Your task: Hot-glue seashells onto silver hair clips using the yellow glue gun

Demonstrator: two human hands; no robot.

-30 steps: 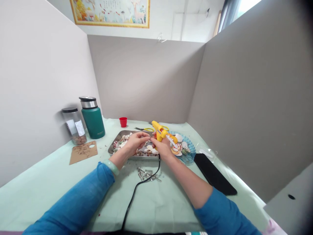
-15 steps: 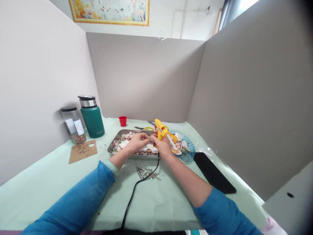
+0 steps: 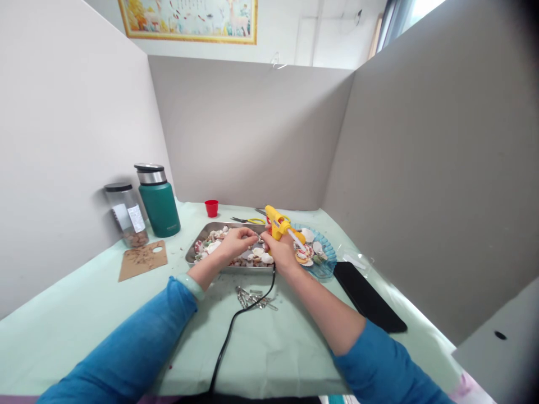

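Over the metal tray (image 3: 236,270) of seashells (image 3: 214,247), my left hand (image 3: 238,244) is closed in a pinch. What sits between its fingertips is too small to make out. Close beside it on the right, my right hand (image 3: 281,251) is wrapped round a yellow hot glue gun (image 3: 275,223), whose handle is mostly hidden by the fingers. A white glue stick (image 3: 296,239) sticks out of the gun's back end toward me. The gun's black cord (image 3: 236,317) runs down to the table's front edge. Metal hair clips (image 3: 255,298) lie in a pile before the tray.
A blue glass plate (image 3: 330,264) with shells stands right of the tray, a black flat slab (image 3: 370,297) beyond it. Behind are yellow-handled scissors (image 3: 255,221) and a red cup (image 3: 211,209). At left stand a green bottle (image 3: 159,205), a jar (image 3: 126,216) and a brown card (image 3: 142,261).
My left fingertips have drawn slightly left, away from my right hand, so the gap between them is a little wider. The glue gun has shifted very slightly.
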